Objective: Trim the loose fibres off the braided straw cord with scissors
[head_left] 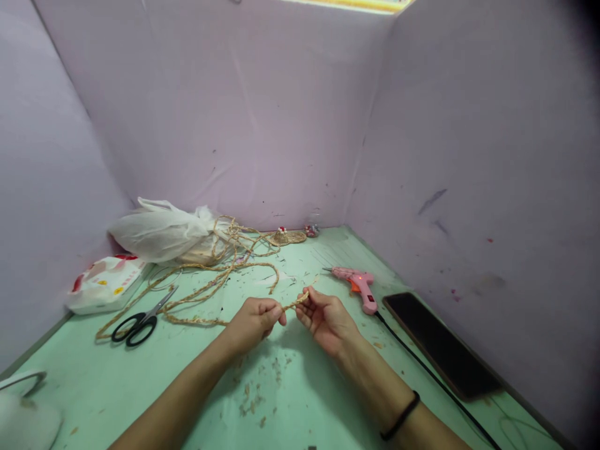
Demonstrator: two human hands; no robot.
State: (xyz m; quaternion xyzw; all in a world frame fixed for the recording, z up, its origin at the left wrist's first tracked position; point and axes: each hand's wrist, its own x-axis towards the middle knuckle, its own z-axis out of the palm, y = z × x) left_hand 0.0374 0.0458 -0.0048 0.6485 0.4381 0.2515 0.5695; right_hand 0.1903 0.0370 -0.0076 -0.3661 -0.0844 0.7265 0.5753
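Observation:
A tan braided straw cord [291, 306] is stretched between my two hands at the middle of the table. My left hand [255, 322] is closed around it, thumb on top. At its end my right hand [327, 320] pinches the same cord between thumb and fingers, palm turned partly up. From my left hand the cord runs back left in loops over the table. Black-handled scissors [140, 323] lie on the left beside those loops. To the right, a pink glue gun [355, 284] rests on its side with its nozzle pointing left.
A white plastic bag [159, 231] and a tissue pack [107, 284] sit at the back left. A small straw hat [281, 236] stands near the back wall. A dark phone [440, 344] lies at the right, beside the glue gun's black cable [431, 372]. Straw scraps dot the green table [290, 412].

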